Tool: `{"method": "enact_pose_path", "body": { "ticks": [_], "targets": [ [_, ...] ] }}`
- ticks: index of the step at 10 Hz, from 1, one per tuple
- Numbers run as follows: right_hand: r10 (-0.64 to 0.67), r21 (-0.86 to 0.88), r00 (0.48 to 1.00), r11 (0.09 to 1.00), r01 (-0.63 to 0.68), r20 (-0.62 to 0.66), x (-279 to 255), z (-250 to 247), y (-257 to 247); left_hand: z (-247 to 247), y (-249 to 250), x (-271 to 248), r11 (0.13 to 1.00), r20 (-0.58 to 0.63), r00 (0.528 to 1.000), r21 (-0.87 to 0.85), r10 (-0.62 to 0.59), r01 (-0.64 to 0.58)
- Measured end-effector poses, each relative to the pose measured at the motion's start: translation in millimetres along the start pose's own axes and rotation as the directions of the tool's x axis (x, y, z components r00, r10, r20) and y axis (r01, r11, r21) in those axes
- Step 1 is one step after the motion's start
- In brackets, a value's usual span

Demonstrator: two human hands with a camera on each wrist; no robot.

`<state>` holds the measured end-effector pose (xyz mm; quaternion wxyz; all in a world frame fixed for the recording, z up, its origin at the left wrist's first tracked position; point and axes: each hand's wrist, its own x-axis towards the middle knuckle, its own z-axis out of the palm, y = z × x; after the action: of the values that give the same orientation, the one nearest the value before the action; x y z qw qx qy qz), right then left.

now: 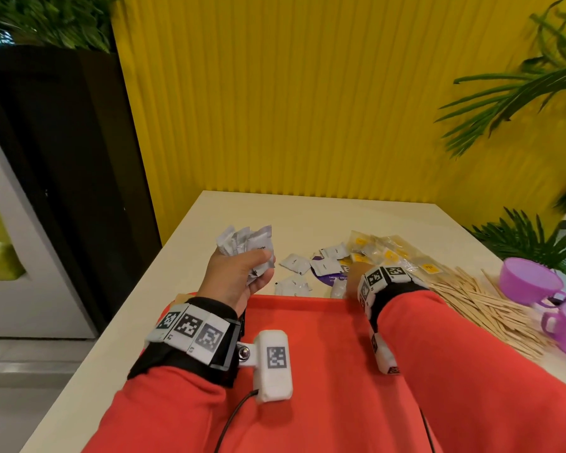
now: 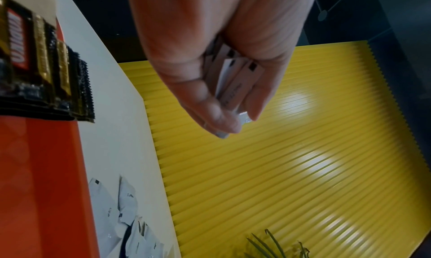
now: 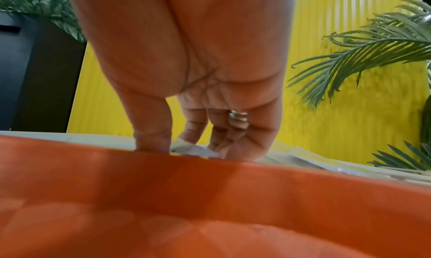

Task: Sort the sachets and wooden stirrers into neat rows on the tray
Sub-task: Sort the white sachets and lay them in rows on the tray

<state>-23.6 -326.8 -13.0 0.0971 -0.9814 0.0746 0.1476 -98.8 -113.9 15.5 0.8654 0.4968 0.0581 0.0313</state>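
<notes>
Squeezed in the left hand (image 1: 239, 276) is a fat bunch (image 1: 244, 245) of white sachets, held up over the table (image 1: 190, 243) just past the tray (image 1: 307, 338). One sachet (image 3: 194, 150) by the tray's far edge is being pinched by the right hand (image 3: 200, 88). If the bunch is held too loosely, sachets could be dropped and mixed with the stirrers (image 1: 490, 308), still lying off the tray.
</notes>
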Motion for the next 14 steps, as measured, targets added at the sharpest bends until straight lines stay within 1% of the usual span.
{"method": "enact_pose_path", "body": {
  "ticks": [1, 4, 5, 6, 7, 8, 9, 10, 11, 12, 13, 14],
  "targets": [
    [0.0, 0.034, 1.0, 0.999, 0.001, -0.011, 0, 1, 1, 2, -1, 0, 1.0, -0.002, 1.0, -0.003, -0.006, 0.006],
    [-0.016, -0.005, 0.999, 1.0, 0.016, -0.034, -3, -1, 2, 6, -1, -3, 1.0, -0.007, 1.0, 0.017, 0.005, -0.005],
    [-0.034, -0.002, 0.998, 0.999, 0.034, -0.043, -4, -2, 1, 6, 0, -4, 1.0, -0.009, 1.0, 0.009, 0.005, -0.005],
    [-0.096, 0.069, 0.99, 0.992, 0.103, -0.099, -11, -12, -4, 6, -1, -4, 1.0, -0.009, 1.0, 0.004, -0.003, 0.003],
    [-0.137, 0.325, 0.96, 0.921, 0.214, -0.243, -20, -24, -5, 6, -3, -5, 1.0, -0.029, 1.0, -0.007, -0.009, 0.009],
    [-0.165, 0.738, 0.965, 0.622, 0.261, -0.202, -33, -29, -2, 7, -6, -7, 1.0, -0.042, 0.999, -0.013, -0.025, 0.024],
    [-0.272, 0.871, 0.95, 0.416, 0.263, -0.157, -51, -31, -3, 12, -10, -12, 0.999, -0.052, 0.997, -0.008, -0.052, 0.052],
    [-0.333, 0.91, 0.932, 0.327, 0.255, -0.142, -68, -32, -9, 18, -13, -20, 0.997, -0.055, 0.996, 0.004, -0.076, 0.076],
    [-0.361, 0.927, 0.922, 0.278, 0.251, -0.141, -81, -28, -14, 23, -14, -29, 0.995, -0.015, 0.996, 0.021, -0.093, 0.094],
    [-0.358, 0.921, 0.924, 0.298, 0.252, -0.137, -93, -23, -18, 27, -13, -40, 0.994, 0.061, 0.994, 0.057, -0.092, 0.088],
    [-0.381, 0.913, 0.914, 0.309, 0.267, -0.139, -104, -17, -22, 29, -12, -51, 0.992, 0.116, 0.989, 0.104, -0.088, 0.076],
    [-0.399, 0.902, 0.904, 0.317, 0.294, -0.154, -115, -13, -23, 27, -12, -57, 0.992, 0.079, 0.994, 0.112, -0.07, 0.061]
  ]
}}
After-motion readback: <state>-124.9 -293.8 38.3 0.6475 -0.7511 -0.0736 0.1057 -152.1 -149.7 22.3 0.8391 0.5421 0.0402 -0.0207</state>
